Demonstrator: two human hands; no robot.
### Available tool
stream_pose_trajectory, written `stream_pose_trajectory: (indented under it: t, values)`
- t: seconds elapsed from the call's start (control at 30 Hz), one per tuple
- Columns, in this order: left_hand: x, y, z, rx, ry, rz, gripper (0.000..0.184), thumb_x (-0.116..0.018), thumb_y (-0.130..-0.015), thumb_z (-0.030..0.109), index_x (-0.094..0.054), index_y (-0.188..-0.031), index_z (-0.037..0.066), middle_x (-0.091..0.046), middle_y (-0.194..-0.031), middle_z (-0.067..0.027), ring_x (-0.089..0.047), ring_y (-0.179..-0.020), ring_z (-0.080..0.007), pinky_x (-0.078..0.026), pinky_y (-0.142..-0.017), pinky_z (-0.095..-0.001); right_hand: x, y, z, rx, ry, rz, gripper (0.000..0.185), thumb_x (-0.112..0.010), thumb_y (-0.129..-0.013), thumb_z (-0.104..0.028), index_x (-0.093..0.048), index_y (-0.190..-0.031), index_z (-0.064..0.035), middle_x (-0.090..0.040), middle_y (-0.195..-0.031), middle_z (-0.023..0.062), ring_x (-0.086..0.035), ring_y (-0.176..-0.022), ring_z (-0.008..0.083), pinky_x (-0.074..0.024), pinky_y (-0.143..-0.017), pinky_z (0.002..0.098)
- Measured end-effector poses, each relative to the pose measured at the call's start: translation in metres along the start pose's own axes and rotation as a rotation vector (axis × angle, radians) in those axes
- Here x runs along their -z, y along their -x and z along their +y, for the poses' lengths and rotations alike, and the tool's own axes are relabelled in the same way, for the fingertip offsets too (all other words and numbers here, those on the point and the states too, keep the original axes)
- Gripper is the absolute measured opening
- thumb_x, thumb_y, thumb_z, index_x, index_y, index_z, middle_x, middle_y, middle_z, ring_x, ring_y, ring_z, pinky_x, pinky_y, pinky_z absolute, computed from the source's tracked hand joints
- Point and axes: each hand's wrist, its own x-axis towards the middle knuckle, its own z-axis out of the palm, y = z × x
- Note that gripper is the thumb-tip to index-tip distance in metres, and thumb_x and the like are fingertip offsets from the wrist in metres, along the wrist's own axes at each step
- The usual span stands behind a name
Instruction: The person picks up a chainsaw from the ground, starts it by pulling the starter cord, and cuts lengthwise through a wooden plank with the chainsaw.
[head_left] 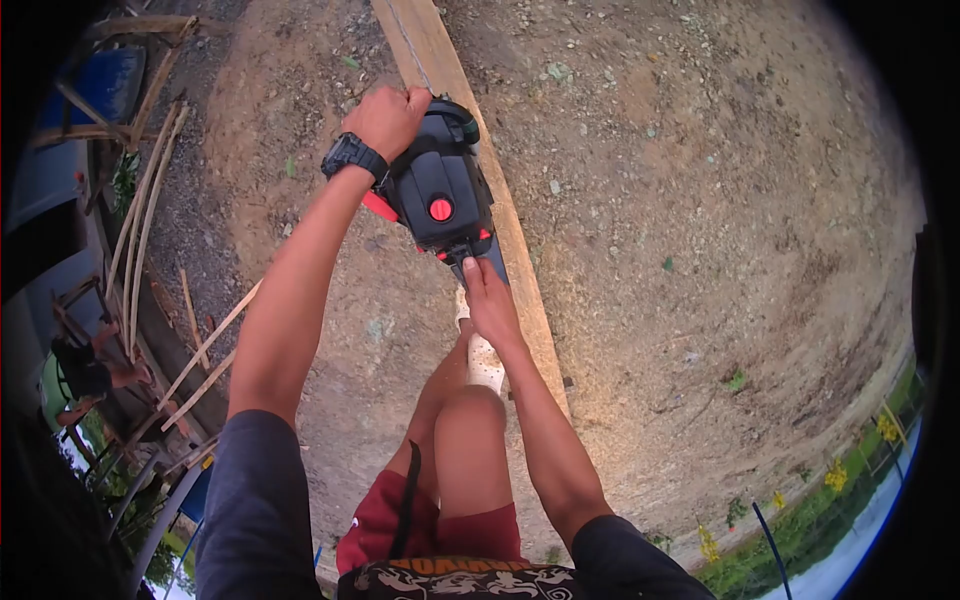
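Observation:
A black chainsaw [437,180] with a red knob on its top cover is held over a long wooden plank [525,275]. My left hand [388,122], with a dark watch on the wrist, is wrapped round the front handle. My right hand [490,300] grips the rear handle, its thumb lying on top. From the front of the saw the narrow bar [408,42] points away along the plank. Whether its chain touches the wood I cannot tell. The plank runs from the top of the view down past my right forearm.
My foot in a pale, holed shoe [486,362] stands close beside the plank. Bare, stony ground [680,230] spreads on both sides. Several long wood strips [150,220] lean at the left, near another person [80,375]. Grass and yellow flowers [836,474] line the lower right.

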Motion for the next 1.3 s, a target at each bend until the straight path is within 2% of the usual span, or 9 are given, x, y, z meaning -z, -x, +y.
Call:
stream_pose_trajectory:
  t: [0.1,0.2,0.4,0.47,0.7,0.77,0.8,0.87,1.3]
  values:
    - [0.000,-0.007,-0.005,-0.032,0.010,-0.010,0.056,-0.043,-0.096,0.044,-0.075,-0.091,-0.001,-0.069,-0.096,-0.0315,-0.066,-0.095,-0.0517,-0.053,-0.091,-0.0536,-0.001,-0.001,-0.005,0.035,0.003,-0.003,0.054,-0.040,-0.107,-0.052,-0.059,-0.133,-0.0085,-0.070,-0.107,0.0276,-0.063,-0.108,0.0506,-0.0478,-0.092,0.0535]
    - [0.000,-0.015,-0.011,-0.064,-0.010,-0.029,0.049,-0.042,-0.099,0.040,-0.069,-0.093,0.001,-0.068,-0.096,-0.0292,-0.063,-0.094,-0.0532,-0.051,-0.086,-0.0561,-0.001,-0.002,-0.014,0.011,-0.037,-0.009,0.055,-0.040,-0.107,-0.052,-0.059,-0.134,-0.0091,-0.070,-0.111,0.0272,-0.062,-0.111,0.0506,-0.0472,-0.095,0.0527]
    - [0.012,-0.030,-0.008,-0.026,-0.004,-0.018,0.055,-0.042,-0.099,0.044,-0.071,-0.092,-0.002,-0.067,-0.095,-0.0323,-0.064,-0.095,-0.0531,-0.051,-0.087,-0.0551,-0.005,-0.019,-0.023,0.087,-0.014,0.041,0.055,-0.039,-0.107,-0.053,-0.059,-0.135,-0.0098,-0.069,-0.117,0.0288,-0.060,-0.115,0.0527,-0.0452,-0.098,0.0550]
    - [0.015,-0.029,-0.005,-0.016,-0.004,-0.005,0.057,-0.042,-0.098,0.045,-0.072,-0.092,-0.003,-0.067,-0.095,-0.0330,-0.064,-0.095,-0.0532,-0.052,-0.088,-0.0548,-0.005,-0.020,-0.024,0.082,0.035,0.041,0.060,-0.038,-0.108,-0.053,-0.058,-0.131,-0.0012,-0.069,-0.102,0.0257,-0.067,-0.099,0.0415,-0.0482,-0.088,0.0463]
    - [0.012,-0.037,-0.007,0.017,-0.025,0.008,0.057,-0.042,-0.098,0.045,-0.073,-0.092,-0.002,-0.067,-0.094,-0.0341,-0.065,-0.094,-0.0536,-0.052,-0.088,-0.0553,-0.003,-0.025,-0.029,0.085,0.000,0.019,0.059,-0.038,-0.107,-0.054,-0.059,-0.125,-0.0015,-0.067,-0.089,0.0222,-0.067,-0.084,0.0369,-0.0480,-0.079,0.0456]
    - [0.011,-0.044,-0.012,-0.001,-0.021,0.006,0.056,-0.042,-0.098,0.045,-0.072,-0.092,-0.002,-0.066,-0.094,-0.0341,-0.064,-0.093,-0.0536,-0.052,-0.088,-0.0558,-0.001,-0.026,-0.034,0.029,-0.004,-0.030,0.056,-0.037,-0.107,-0.054,-0.059,-0.130,-0.0085,-0.068,-0.115,0.0305,-0.059,-0.113,0.0526,-0.0460,-0.094,0.0560]
    - [0.007,-0.048,-0.016,-0.017,-0.017,-0.003,0.056,-0.041,-0.098,0.044,-0.071,-0.091,-0.003,-0.066,-0.093,-0.0342,-0.064,-0.093,-0.0536,-0.052,-0.087,-0.0563,-0.002,-0.027,-0.033,0.028,-0.004,-0.030,0.056,-0.037,-0.107,-0.054,-0.059,-0.130,-0.0085,-0.068,-0.115,0.0305,-0.059,-0.113,0.0526,-0.0460,-0.094,0.0560]
    - [0.006,-0.055,-0.022,-0.053,-0.016,0.013,0.055,-0.042,-0.098,0.044,-0.070,-0.090,-0.003,-0.066,-0.093,-0.0341,-0.064,-0.093,-0.0536,-0.052,-0.087,-0.0564,-0.004,-0.033,-0.036,0.068,0.043,0.014,0.060,-0.037,-0.108,-0.054,-0.059,-0.128,-0.0018,-0.069,-0.095,0.0244,-0.067,-0.093,0.0431,-0.0479,-0.083,0.0478]
    - [0.024,-0.068,-0.015,-0.050,0.015,0.011,0.054,-0.043,-0.098,0.042,-0.068,-0.087,-0.005,-0.065,-0.091,-0.0347,-0.063,-0.091,-0.0539,-0.051,-0.085,-0.0561,-0.006,-0.046,-0.056,0.076,0.010,0.004,0.061,-0.037,-0.108,-0.053,-0.058,-0.134,-0.0022,-0.069,-0.111,0.0275,-0.065,-0.109,0.0460,-0.0474,-0.093,0.0474]
